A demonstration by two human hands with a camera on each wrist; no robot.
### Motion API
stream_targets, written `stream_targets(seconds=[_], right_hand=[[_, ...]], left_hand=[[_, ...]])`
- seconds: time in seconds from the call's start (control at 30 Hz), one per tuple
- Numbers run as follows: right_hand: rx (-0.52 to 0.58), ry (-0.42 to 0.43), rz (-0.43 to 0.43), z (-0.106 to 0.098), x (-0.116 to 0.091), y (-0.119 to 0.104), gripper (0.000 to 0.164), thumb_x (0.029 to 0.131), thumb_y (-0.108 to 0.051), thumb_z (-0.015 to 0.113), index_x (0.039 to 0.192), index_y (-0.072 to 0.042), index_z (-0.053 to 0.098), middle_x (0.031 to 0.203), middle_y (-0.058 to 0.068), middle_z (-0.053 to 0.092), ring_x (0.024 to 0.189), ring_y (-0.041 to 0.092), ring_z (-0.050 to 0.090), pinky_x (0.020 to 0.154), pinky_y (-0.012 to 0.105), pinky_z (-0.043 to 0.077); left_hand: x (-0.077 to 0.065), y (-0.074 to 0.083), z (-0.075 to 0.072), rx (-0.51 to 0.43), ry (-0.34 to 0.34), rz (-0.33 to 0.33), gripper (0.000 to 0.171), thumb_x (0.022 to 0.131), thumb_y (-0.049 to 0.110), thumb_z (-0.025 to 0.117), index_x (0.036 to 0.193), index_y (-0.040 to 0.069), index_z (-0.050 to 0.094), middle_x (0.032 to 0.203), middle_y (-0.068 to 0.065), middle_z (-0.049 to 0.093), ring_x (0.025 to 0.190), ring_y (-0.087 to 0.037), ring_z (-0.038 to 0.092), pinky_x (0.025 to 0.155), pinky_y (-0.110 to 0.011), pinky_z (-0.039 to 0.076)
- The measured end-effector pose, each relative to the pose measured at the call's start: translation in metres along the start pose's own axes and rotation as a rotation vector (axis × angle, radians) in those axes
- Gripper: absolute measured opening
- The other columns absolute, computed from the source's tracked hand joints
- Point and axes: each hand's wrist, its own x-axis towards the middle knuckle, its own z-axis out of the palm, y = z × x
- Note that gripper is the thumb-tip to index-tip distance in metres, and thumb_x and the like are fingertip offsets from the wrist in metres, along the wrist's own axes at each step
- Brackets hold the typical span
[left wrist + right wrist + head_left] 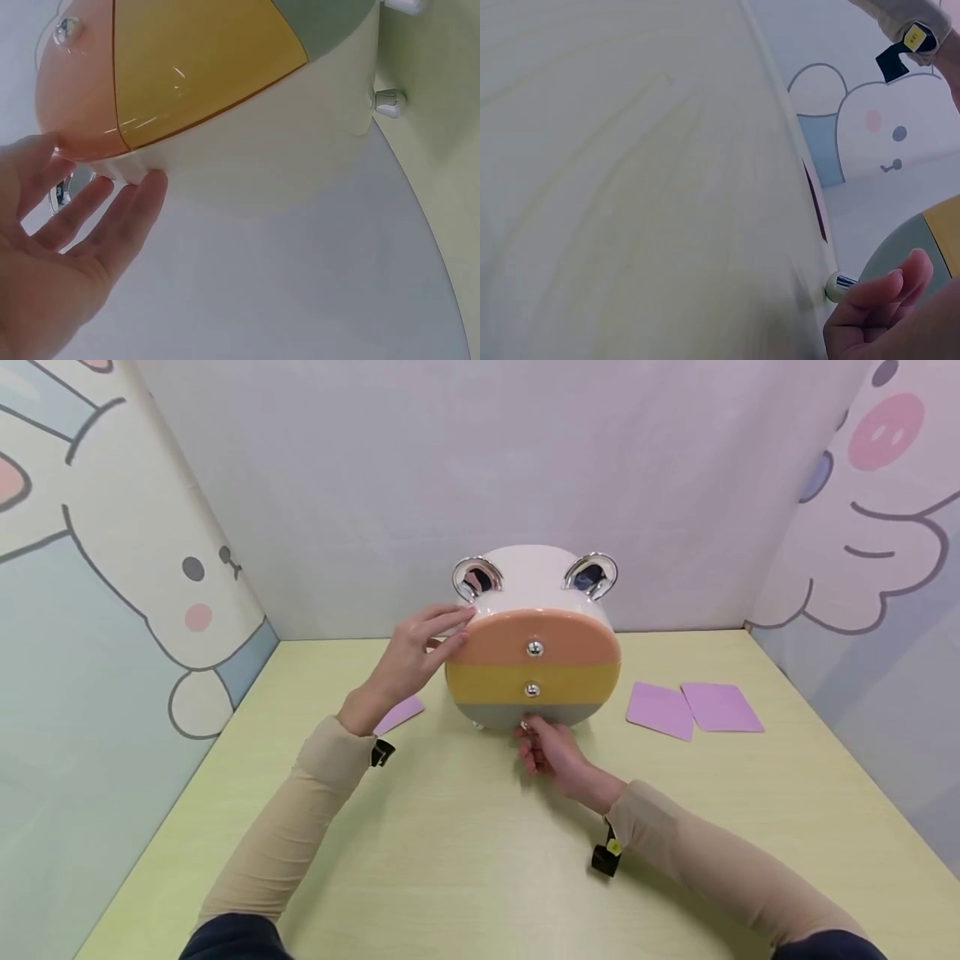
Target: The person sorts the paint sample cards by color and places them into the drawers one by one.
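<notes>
A rounded white storage box [534, 564] with silver ring-shaped ears stands on the table. Its front has an orange drawer [495, 639], a yellow drawer [491, 683] and a grey-green drawer [480, 714], stacked from top to bottom. The top two show round silver knobs. My left hand [416, 652] rests on the box's upper left side, fingers extended; in the left wrist view its thumb lies by the orange front. Low at the front, my right hand [555, 756] pinches the bottom drawer's knob [524, 724] between thumb and forefinger, the fingers partly covering it.
Two purple square cards [660, 710] lie on the table right of the box. Another purple card [400, 714] lies at the left, partly behind the left wrist. Small silver feet [390, 103] hold the box up. Cartoon-printed walls [112, 610] border the table [465, 860].
</notes>
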Motion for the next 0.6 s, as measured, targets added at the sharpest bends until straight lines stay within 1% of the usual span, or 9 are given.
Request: stream_targets(seconds=[0.2, 0.47, 0.6], right_hand=[[-0.011, 0.005, 0.004, 0.000, -0.001, 0.001, 0.036, 0.099, -0.034, 0.046, 0.101, 0.000, 0.058, 0.055, -0.006, 0.053, 0.044, 0.009, 0.046, 0.047, 0.023, 0.040], [-0.031, 0.002, 0.013, 0.001, -0.011, 0.003, 0.038, 0.099, -0.032, 0.046, 0.105, 0.002, 0.059, 0.055, -0.005, 0.053, 0.044, 0.010, 0.047, 0.047, 0.023, 0.038], [-0.037, -0.001, 0.016, 0.002, -0.021, 0.004, 0.041, 0.098, -0.031, 0.047, 0.111, 0.006, 0.059, 0.054, -0.005, 0.052, 0.043, 0.010, 0.046, 0.047, 0.023, 0.038]], left_hand=[[0.002, 0.000, 0.000, 0.005, 0.003, -0.015, 0.031, 0.096, 0.015, 0.059, 0.127, 0.009, 0.064, 0.125, -0.012, 0.062, 0.112, -0.024, 0.062, 0.074, -0.035, 0.060], [0.001, 0.000, 0.001, 0.028, -0.001, 0.013, 0.042, 0.088, 0.014, 0.070, 0.128, 0.006, 0.063, 0.124, -0.013, 0.062, 0.109, -0.026, 0.063, 0.071, -0.034, 0.060], [0.001, 0.000, 0.003, 0.047, 0.008, 0.026, 0.043, 0.087, 0.013, 0.071, 0.128, 0.006, 0.062, 0.124, -0.014, 0.062, 0.108, -0.027, 0.063, 0.071, -0.034, 0.060]])
